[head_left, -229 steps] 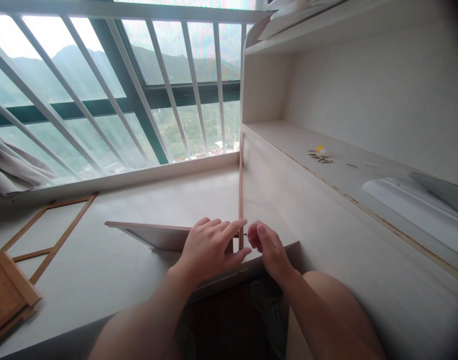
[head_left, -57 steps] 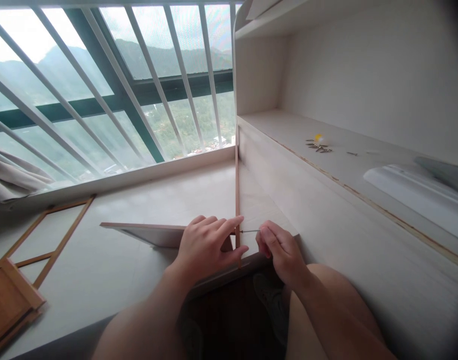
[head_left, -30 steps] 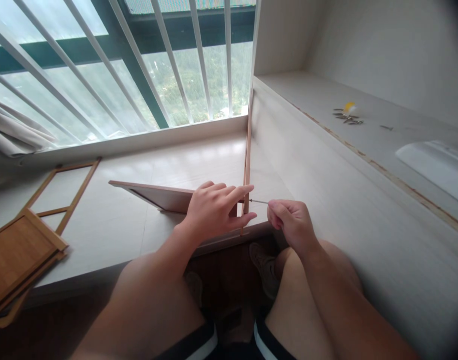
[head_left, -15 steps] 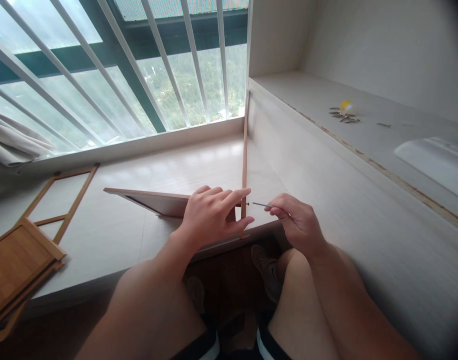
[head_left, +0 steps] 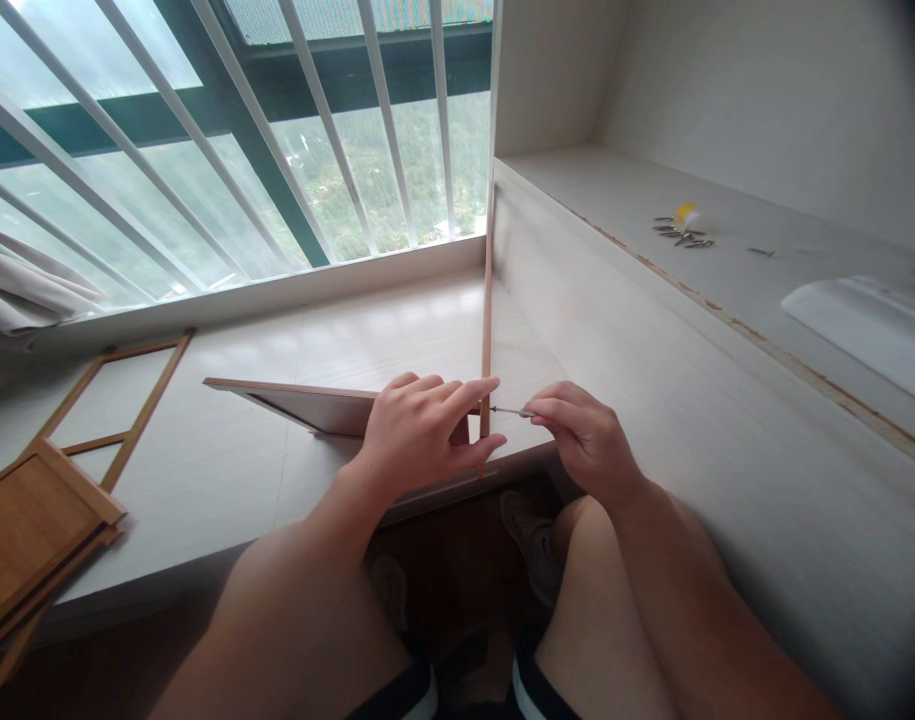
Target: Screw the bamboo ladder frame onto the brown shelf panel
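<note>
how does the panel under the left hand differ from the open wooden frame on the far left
The panel is filled in, while the open frame shows the pale ledge through its gaps. The panel stands on edge, the frame lies flat. The left hand holds the panel, but no hand touches the frame. Both have brown edges.

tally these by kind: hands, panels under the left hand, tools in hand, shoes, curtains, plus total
Hands (left hand, right hand): 2
Panel under left hand: 1
Slim tool: 1
Shoes: 2
Curtain: 1
Total: 7
</note>
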### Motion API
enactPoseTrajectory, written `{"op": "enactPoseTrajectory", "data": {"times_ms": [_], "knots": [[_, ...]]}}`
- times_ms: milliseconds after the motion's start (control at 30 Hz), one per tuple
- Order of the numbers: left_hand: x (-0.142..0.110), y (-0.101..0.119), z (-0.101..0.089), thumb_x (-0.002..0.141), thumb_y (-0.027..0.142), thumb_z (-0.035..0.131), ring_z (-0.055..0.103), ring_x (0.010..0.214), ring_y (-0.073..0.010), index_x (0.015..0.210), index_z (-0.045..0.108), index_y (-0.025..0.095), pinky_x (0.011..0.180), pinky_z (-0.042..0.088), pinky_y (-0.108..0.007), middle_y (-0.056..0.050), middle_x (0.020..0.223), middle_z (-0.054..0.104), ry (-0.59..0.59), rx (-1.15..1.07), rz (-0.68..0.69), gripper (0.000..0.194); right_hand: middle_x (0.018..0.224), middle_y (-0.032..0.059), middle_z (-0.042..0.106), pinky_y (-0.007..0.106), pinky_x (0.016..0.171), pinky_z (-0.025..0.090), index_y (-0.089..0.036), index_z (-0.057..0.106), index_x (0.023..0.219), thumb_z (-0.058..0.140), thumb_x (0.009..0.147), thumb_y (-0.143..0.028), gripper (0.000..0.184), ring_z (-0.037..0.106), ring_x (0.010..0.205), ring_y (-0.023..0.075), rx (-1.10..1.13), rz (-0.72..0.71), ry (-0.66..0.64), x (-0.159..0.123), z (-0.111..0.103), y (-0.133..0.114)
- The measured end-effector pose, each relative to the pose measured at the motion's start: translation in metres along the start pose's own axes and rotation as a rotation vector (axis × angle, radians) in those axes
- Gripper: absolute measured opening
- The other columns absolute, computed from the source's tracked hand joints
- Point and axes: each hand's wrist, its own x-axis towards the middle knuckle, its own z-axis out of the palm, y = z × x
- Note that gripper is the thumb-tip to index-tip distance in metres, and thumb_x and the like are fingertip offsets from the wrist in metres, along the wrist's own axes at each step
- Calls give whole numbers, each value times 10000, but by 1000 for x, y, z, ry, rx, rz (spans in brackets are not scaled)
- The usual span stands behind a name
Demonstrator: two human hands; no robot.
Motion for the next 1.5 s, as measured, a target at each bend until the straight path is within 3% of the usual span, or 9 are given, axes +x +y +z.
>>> {"op": "enactPoseTrajectory", "data": {"times_ms": [167,300,400,567,700,833,1233,1333,1500], "knots": [[-1,-1,2,921,585,574,664,752,-180,1268,622,227,709,389,-343,-4,821,740,-2,-9,1,501,852,64,649,333,773,458,-199,698,842,554,983,-326,239,587,829,188,36,88,22,3,1,-5],[-1,-3,3,910,572,594,664,769,-184,1284,613,232,717,390,-349,-2,826,736,-20,-8,-2,506,579,26,525,307,626,395,-174,541,565,447,1019,-448,539,487,582,140,372,389,-58,0,12,-11],[-1,-3,3,906,564,604,664,764,-185,1281,613,231,716,390,-351,4,818,731,-11,1,-1,502,512,19,463,304,595,369,-177,469,501,430,1017,-474,597,449,540,133,565,471,-51,-3,19,-11],[-1,-2,2,906,561,604,661,758,-184,1278,615,231,715,393,-344,2,812,729,-6,3,5,497,637,24,529,294,594,366,-176,578,667,461,1011,-470,468,466,603,138,403,400,84,-4,11,-8],[-1,-3,2,904,557,608,662,763,-182,1272,617,233,717,393,-345,3,826,735,-8,6,4,490,793,32,615,297,711,436,-194,660,905,502,1013,-370,260,566,755,157,183,207,16,-3,-1,-7],[-2,-3,2,898,551,620,666,776,-182,1280,611,232,725,395,-346,5,842,737,-10,6,8,498,839,52,623,318,761,445,-189,634,879,499,1014,-278,211,567,824,176,96,43,-80,-1,-3,-4],[-2,-3,3,901,561,618,654,757,-182,1278,612,233,716,380,-348,11,815,725,-13,0,2,500,896,61,650,331,794,453,-197,655,962,507,1004,-215,154,568,869,184,-1,-51,-56,3,0,0],[-2,-3,3,903,565,614,649,748,-185,1274,611,232,712,375,-346,13,810,723,-5,7,5,498,808,42,645,312,755,455,-198,683,991,512,1012,-282,191,577,779,163,41,53,-55,1,3,-3],[0,-2,2,910,554,609,651,738,-176,1263,619,224,706,379,-340,6,808,727,3,5,13,483,510,-28,529,242,516,364,-170,664,921,451,1035,-432,356,439,466,97,463,450,-94,-4,11,-11]]}}
